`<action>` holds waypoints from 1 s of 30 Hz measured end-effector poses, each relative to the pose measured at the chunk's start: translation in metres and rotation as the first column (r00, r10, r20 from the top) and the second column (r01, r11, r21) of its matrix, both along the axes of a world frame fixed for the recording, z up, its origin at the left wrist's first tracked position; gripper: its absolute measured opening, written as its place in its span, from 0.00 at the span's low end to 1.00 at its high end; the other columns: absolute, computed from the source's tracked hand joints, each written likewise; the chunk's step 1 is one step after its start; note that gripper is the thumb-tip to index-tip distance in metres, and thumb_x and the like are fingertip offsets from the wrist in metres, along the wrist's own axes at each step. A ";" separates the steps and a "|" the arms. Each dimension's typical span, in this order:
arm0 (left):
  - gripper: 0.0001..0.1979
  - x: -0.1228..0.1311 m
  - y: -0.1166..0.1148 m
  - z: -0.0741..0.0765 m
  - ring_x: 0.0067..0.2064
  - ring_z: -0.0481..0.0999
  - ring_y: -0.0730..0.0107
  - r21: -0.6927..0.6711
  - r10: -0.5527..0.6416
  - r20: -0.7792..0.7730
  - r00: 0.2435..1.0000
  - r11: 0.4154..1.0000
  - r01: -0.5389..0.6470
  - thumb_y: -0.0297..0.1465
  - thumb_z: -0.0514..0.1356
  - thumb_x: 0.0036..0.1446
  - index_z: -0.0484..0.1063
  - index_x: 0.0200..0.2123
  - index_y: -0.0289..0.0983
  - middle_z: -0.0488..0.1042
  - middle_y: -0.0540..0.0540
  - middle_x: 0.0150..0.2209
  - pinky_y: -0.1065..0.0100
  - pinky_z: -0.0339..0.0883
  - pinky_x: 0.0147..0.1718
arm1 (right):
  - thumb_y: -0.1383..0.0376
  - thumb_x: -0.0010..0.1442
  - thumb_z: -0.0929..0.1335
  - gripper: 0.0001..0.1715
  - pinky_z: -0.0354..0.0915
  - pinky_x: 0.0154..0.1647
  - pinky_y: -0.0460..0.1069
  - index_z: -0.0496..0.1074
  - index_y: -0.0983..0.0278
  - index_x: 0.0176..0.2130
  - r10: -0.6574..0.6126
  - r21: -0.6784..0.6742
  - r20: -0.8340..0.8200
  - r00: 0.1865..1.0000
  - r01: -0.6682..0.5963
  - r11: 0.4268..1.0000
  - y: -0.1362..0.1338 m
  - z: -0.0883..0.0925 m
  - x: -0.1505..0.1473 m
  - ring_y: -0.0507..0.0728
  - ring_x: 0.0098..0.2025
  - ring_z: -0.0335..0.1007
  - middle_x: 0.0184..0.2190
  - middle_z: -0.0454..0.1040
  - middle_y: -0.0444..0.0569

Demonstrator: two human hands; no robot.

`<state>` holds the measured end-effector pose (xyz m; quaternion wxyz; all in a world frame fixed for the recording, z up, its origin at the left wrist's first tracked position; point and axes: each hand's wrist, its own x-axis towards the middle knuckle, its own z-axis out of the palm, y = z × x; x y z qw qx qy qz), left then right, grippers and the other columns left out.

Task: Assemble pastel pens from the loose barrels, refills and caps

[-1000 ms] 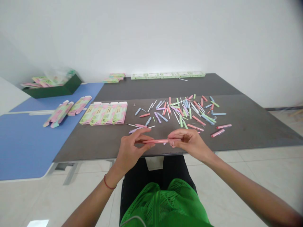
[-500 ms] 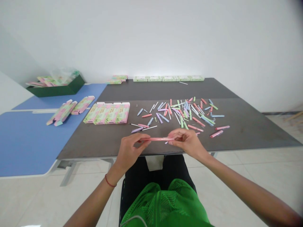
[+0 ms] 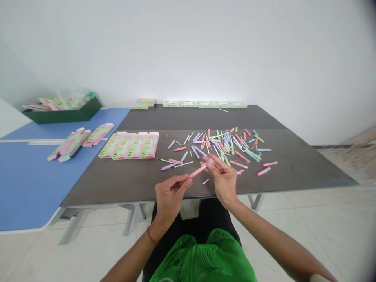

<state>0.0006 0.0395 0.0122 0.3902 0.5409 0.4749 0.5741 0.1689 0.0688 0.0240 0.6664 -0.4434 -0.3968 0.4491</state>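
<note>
Between my two hands I hold a pink pen (image 3: 200,169), slanting up to the right above the table's front edge. My left hand (image 3: 173,190) pinches its lower end. At the upper end, the fingers of my right hand (image 3: 221,176) close round the pen and partly hide it. A small purple pen part (image 3: 205,181) lies on the table just under the pen. Behind my hands spreads a loose pile of pen barrels, caps and white refills (image 3: 226,143) in pink, green, blue and purple. Two pink pen pieces (image 3: 266,167) lie apart on the right.
Several pink-green cartons (image 3: 129,145) lie in a row on the dark table (image 3: 117,184). More boxes (image 3: 205,104) line its back edge. On the blue table (image 3: 23,176) at left are open cartons (image 3: 70,145) and a green tray (image 3: 58,114) with packaging.
The pink pen has gone from level to slanting, its right end raised. My right hand has turned with its fingers pointing up-left. The view has shifted slightly.
</note>
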 end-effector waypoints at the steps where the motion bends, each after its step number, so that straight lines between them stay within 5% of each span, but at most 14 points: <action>1: 0.10 0.000 0.000 -0.001 0.35 0.87 0.61 -0.001 0.004 0.006 1.000 1.000 -0.004 0.35 0.72 0.58 0.85 0.41 0.36 0.86 0.45 0.35 0.63 0.84 0.41 | 0.55 0.58 0.78 0.27 0.78 0.54 0.64 0.80 0.62 0.54 0.002 0.005 -0.009 1.000 -0.002 1.000 0.000 0.000 -0.001 0.65 0.49 0.83 0.50 0.84 0.56; 8: 0.11 -0.008 0.009 -0.002 0.37 0.87 0.61 0.005 -0.011 -0.047 0.999 1.000 0.011 0.36 0.72 0.57 0.84 0.40 0.37 0.86 0.45 0.35 0.63 0.84 0.43 | 0.56 0.55 0.79 0.37 0.79 0.52 0.62 0.72 0.57 0.61 0.077 -0.018 -0.025 0.997 -0.078 0.997 -0.003 0.003 0.001 0.63 0.46 0.84 0.46 0.84 0.52; 16: 0.10 -0.007 0.012 -0.001 0.38 0.86 0.63 0.015 -0.036 -0.126 0.991 0.999 0.038 0.36 0.71 0.58 0.84 0.41 0.37 0.86 0.45 0.38 0.66 0.83 0.42 | 0.57 0.52 0.81 0.29 0.80 0.52 0.61 0.75 0.62 0.50 0.011 -0.055 -0.079 0.997 -0.015 0.998 -0.002 -0.007 0.006 0.62 0.46 0.83 0.46 0.84 0.54; 25: 0.07 -0.011 0.015 0.003 0.37 0.85 0.64 0.022 -0.075 -0.227 0.971 0.996 0.082 0.35 0.67 0.61 0.82 0.39 0.37 0.85 0.47 0.36 0.68 0.81 0.39 | 0.55 0.52 0.81 0.27 0.81 0.47 0.56 0.77 0.62 0.48 0.085 -0.141 -0.053 0.995 -0.092 0.986 0.003 -0.009 0.017 0.59 0.42 0.83 0.40 0.85 0.51; 30: 0.05 -0.016 0.009 0.007 0.32 0.83 0.68 -0.018 -0.188 -0.439 0.879 0.980 0.200 0.32 0.64 0.63 0.81 0.40 0.40 0.84 0.49 0.33 0.71 0.76 0.32 | 0.54 0.49 0.82 0.25 0.82 0.42 0.54 0.79 0.63 0.42 0.129 -0.189 -0.048 0.990 -0.136 0.972 0.006 -0.013 0.030 0.59 0.38 0.84 0.38 0.86 0.52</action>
